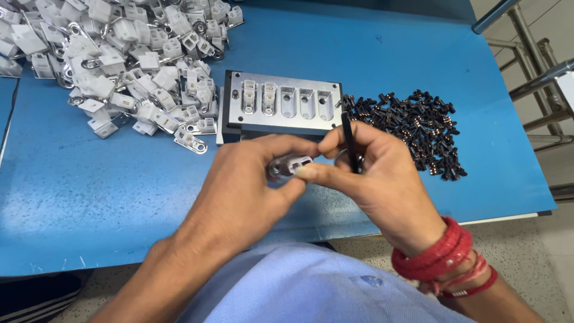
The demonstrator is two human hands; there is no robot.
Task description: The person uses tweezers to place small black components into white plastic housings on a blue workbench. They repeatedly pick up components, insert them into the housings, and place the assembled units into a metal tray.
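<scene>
My left hand point(251, 185) and my right hand point(371, 173) meet over the near part of the blue table, both pinching one small white plastic housing with a metal clip point(291, 164). My right hand also carries a thin black rod-like tool point(348, 140) upright between its fingers. Just beyond my hands sits a grey metal fixture block point(286, 122) with several slots; the two leftmost slots hold white housings point(257, 98), the others are bare.
A big heap of white housings with metal clips point(131, 60) covers the table's far left. A pile of small black parts point(412, 125) lies right of the fixture. The blue table point(89, 185) ends at right, near a metal frame point(532, 66).
</scene>
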